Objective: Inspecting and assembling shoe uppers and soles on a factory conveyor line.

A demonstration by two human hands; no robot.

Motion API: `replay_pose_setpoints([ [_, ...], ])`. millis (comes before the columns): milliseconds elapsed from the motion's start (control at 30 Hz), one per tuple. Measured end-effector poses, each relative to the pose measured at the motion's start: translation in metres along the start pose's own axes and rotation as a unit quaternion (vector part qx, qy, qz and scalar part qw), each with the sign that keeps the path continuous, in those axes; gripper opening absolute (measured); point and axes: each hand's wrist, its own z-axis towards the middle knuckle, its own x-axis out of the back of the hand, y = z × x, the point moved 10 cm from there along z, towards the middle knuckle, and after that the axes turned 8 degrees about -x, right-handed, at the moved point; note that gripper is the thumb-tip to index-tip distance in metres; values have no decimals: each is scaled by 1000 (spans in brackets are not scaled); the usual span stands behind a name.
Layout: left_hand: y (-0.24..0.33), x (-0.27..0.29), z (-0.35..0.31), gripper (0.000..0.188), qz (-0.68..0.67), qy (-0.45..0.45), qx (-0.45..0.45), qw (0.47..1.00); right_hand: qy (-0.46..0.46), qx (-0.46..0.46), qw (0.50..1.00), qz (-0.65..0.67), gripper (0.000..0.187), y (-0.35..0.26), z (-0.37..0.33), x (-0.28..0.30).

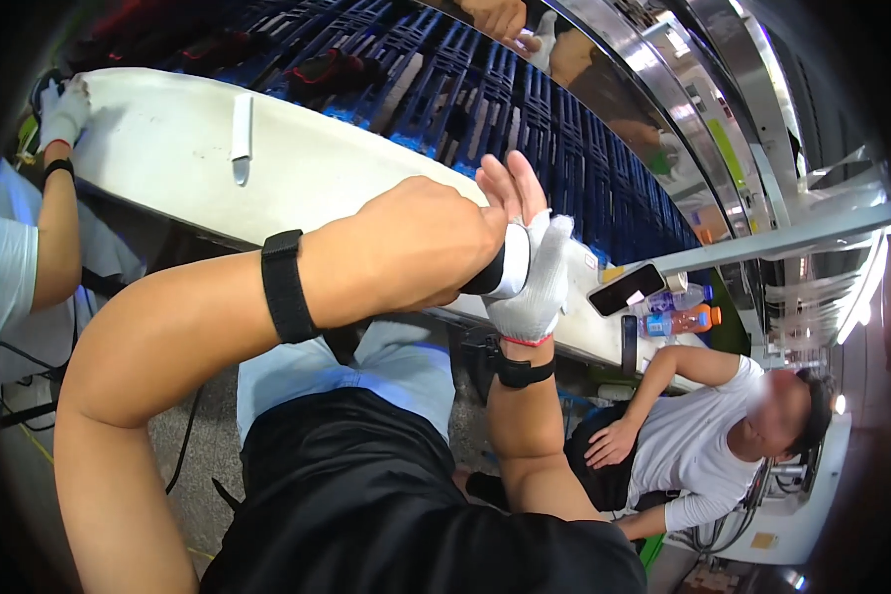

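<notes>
My left hand (pixel 421 238), bare and with a black strap at the wrist, is closed in front of my right palm. It grips a rounded white and black thing (pixel 511 261), mostly hidden, whose kind I cannot make out. My right hand (pixel 530 282) wears a whitish knit glove with a red cuff edge. Two of its fingers stick out bare, and a gloved finger or thumb stretches up beside them. The rounded thing lies against its palm side. Both hands are above the edge of a long white table (pixel 337 148).
A white-handled tool (pixel 241 141) lies on the table's left part. Behind runs a machine bed of blue slats (pixel 465 99). A phone (pixel 628 289), a dark slim object (pixel 630 344) and drink bottles (pixel 681 321) are at right. One person (pixel 693 436) sits at right; another's gloved hand (pixel 64 114) is far left.
</notes>
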Motion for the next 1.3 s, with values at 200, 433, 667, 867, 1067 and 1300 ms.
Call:
replay_pose_setpoints([
  [200, 14, 0, 2, 59, 45, -26, -29, 998, -126, -54, 957, -257, 68, -11, 1, -1],
  [433, 3, 30, -70, 96, -97, -30, 160, 982, -65, 80, 906, -411, 96, 33, -57, 3],
  [667, -7, 8, -124, 79, -180, 180, 164, 953, 45, 260, 817, -512, 72, 49, -64, -10],
  [867, -55, -25, -168, 73, -161, 199, 263, 930, -3, 262, 823, -504, 70, 59, -53, -19],
  [1067, -57, -35, -184, 62, -170, 216, 357, 893, -18, 231, 834, -501, 63, 67, -54, -15],
  [1300, 21, 63, -105, 48, -346, 342, 47, 872, 118, 166, 892, -405, 94, 26, -79, 43],
])
